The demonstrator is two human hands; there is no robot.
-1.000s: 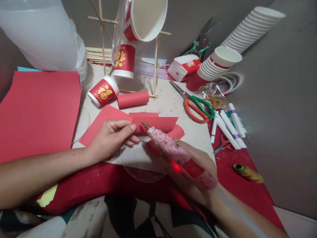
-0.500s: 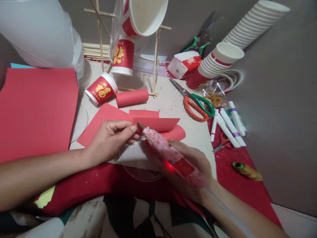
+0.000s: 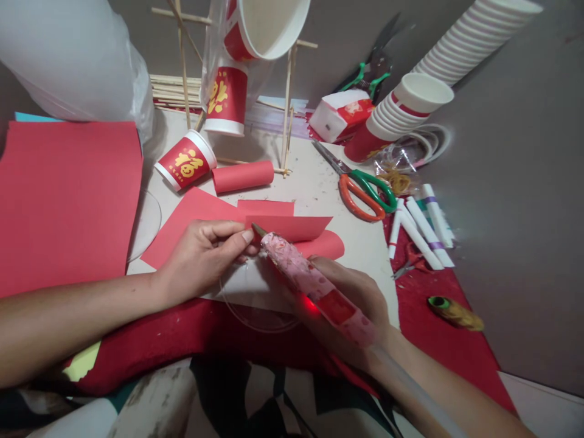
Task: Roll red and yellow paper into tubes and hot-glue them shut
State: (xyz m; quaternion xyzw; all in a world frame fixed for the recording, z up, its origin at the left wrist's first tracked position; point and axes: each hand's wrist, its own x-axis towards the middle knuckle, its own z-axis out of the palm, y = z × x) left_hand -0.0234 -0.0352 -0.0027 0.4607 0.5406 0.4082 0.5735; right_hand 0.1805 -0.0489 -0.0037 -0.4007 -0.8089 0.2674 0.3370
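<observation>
A pink glue gun (image 3: 303, 274) is crossing the lower centre of the frame and hiding most of the right hand's (image 3: 365, 292) fingers, which are wrapping around its body; how tightly they are closing, I cannot tell. Its dark nozzle is pointing at the left end of a curled red paper (image 3: 294, 227), close to the left thumb; whether the tip is touching is hard to make out. The left hand (image 3: 205, 252) is pinching that end between thumb and forefinger, its other fingers curling partly out of sight. The frame's edges are cutting off a tall cup stack (image 3: 477, 42) at upper right and a cloudy white plastic bag (image 3: 82, 55) at upper left. A crinkly clear bag at right is holding yellow rubber bands (image 3: 396, 181). A smooth red paper tube (image 3: 244, 176) is lying above the hands, slim wooden sticks (image 3: 288, 100) are standing behind it, and a faintly outlined transparent disc (image 3: 246, 295) is lying below them.
</observation>
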